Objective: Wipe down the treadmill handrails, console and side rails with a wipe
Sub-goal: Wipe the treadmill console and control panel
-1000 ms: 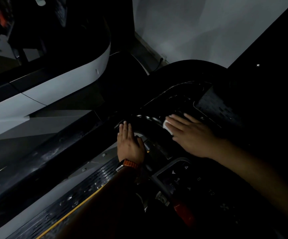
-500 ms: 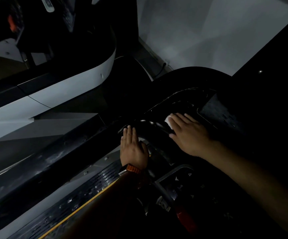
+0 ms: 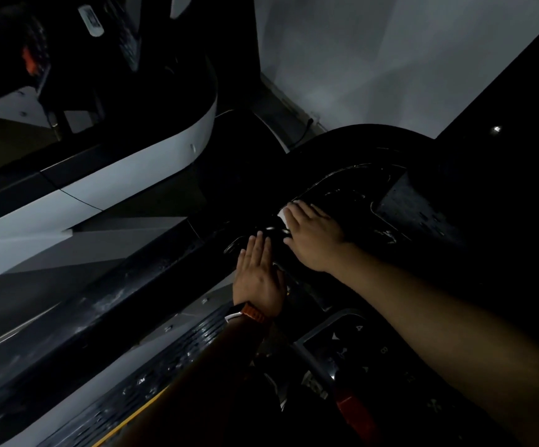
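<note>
The scene is dim. My right hand [image 3: 315, 235] lies flat with straight fingers on a white wipe [image 3: 281, 218], pressing it onto the glossy black console [image 3: 352, 191] of the treadmill; only the wipe's left edge shows past my fingertips. My left hand [image 3: 260, 279], with an orange watch band at the wrist, rests flat with straight fingers on the console's dark left edge, just below and left of the right hand. A keypad panel [image 3: 352, 343] with faint numbers lies nearer to me.
A dark handrail [image 3: 100, 304] runs down to the lower left, with a ribbed side rail [image 3: 165, 366] and a yellow stripe beside it. A white-sided neighbouring machine [image 3: 126, 179] stands at the left. A pale wall [image 3: 390, 59] rises behind. A red safety clip [image 3: 349, 404] sits near the bottom.
My right hand has slid the wipe a little farther up and left across the console. The left hand has stayed in place, and the view has shifted slightly.
</note>
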A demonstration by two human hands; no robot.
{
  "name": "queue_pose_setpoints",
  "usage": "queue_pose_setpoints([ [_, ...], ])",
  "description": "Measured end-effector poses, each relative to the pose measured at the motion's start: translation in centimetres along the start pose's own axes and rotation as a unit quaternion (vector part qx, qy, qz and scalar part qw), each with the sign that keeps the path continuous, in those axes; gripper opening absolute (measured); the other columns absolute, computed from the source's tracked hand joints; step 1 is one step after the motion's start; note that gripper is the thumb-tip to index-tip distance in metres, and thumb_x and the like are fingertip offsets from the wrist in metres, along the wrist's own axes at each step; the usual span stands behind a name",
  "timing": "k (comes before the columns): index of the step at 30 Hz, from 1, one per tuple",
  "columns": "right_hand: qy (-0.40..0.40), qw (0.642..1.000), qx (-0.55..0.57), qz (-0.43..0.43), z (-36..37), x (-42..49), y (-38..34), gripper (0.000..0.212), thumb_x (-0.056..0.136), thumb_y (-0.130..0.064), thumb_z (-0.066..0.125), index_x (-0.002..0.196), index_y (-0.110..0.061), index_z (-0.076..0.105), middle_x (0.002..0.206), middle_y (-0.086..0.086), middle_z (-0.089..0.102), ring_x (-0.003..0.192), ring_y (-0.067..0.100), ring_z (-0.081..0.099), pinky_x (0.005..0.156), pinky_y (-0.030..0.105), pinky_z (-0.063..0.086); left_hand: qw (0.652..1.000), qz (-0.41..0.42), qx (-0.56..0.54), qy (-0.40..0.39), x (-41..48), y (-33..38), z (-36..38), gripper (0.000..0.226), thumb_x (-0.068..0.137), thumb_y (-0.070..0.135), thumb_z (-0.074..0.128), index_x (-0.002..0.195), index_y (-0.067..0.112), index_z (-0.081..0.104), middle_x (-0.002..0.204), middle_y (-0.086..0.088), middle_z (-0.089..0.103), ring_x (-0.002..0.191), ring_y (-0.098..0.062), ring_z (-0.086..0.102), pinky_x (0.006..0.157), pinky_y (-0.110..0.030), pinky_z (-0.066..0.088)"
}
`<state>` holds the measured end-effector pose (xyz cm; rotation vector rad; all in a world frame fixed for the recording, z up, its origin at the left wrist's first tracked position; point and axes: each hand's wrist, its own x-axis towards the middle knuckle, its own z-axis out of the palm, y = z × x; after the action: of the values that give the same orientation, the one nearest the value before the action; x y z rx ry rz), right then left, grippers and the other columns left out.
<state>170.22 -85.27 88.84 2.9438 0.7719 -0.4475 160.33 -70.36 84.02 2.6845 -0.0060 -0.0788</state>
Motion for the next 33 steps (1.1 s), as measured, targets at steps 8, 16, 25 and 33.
queue_pose_setpoints([
  [8,0.097,0.995,0.025,0.017,0.6,-7.7,3.6,0.061,0.103,-0.038,0.058,0.151,-0.002,0.047,0.155,0.016,0.049,0.145,0.034,0.045,0.122,0.046,0.034,0.992,0.118,0.023,-0.044,1.3,0.2,-0.6,0.075,0.093,0.04,0.028,0.164,0.017,0.018,0.17,-0.001,0.005,0.158,-0.017,0.002,0.129,-0.041,0.008],
  [16,0.052,0.997,0.044,0.023,0.3,-8.1,3.3,0.063,0.109,-0.04,0.039,0.16,-0.003,0.032,0.167,0.016,0.032,0.156,0.033,0.027,0.127,0.044,0.019,0.985,0.151,0.045,-0.075,2.0,-0.2,-0.6,0.075,0.094,0.038,0.036,0.164,0.018,0.018,0.171,-0.002,0.014,0.158,-0.016,0.006,0.129,-0.043,0.013],
  [25,0.063,0.997,0.047,0.027,0.5,-14.3,5.7,0.07,0.106,-0.05,0.017,0.159,-0.009,0.037,0.166,0.009,0.037,0.156,0.025,0.031,0.127,0.045,0.026,0.983,0.152,0.059,-0.082,2.0,-0.1,-0.7,0.075,0.096,0.05,0.019,0.165,0.023,0.008,0.172,0.001,0.005,0.158,-0.012,-0.002,0.129,-0.036,0.002],
  [33,0.011,0.996,0.073,0.05,-1.0,-10.7,4.3,0.081,0.101,-0.058,0.006,0.167,-0.012,0.011,0.175,0.007,0.008,0.162,0.023,0.003,0.128,0.04,0.0,0.976,0.184,0.061,-0.097,2.5,0.7,-0.7,0.077,0.096,0.054,0.02,0.165,0.021,0.011,0.172,0.0,0.003,0.158,-0.014,0.0,0.129,-0.039,0.007],
])
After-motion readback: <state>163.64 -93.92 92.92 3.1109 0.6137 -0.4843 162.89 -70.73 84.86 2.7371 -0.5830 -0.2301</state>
